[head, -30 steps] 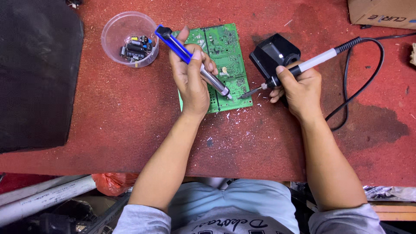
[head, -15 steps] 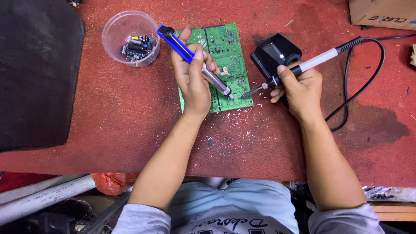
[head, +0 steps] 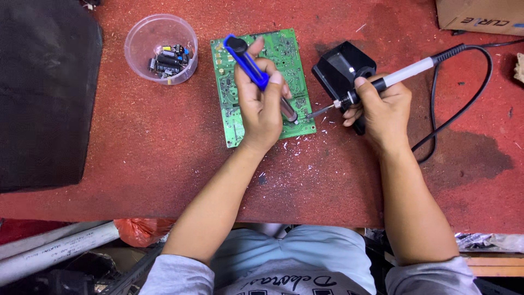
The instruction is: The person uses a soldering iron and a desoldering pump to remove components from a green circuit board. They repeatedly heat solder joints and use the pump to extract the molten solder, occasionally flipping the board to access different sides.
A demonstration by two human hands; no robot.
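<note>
Change: nothing moved since earlier frames.
Left hand (head: 265, 106): gripping blue pump (head: 256, 74) on board (head: 284, 49).
Right hand (head: 385, 106): pinching iron (head: 382, 82).
Surface: red mat (head: 136, 158), littered.
Hidden: joint under tips.

1. I count two hands: left hand (head: 262, 112) and right hand (head: 382, 109), each closed around one tool.
2. One blue desoldering pump (head: 256, 74), in my left.
3. One soldering iron (head: 376, 84), in my right, with one black cable (head: 469, 93).
4. One green circuit board (head: 229, 104).
5. One black iron stand (head: 335, 68).
6. One clear plastic cup (head: 143, 41); the small parts (head: 169, 59) inside are a heap, too tangled to count.
7. One black mat (head: 46, 93) at the left.
8. One cardboard box (head: 477, 13), top right, partly cut off.
9. One red tabletop (head: 136, 164).
10. Two pale pipes (head: 52, 254) below the table edge.
</note>
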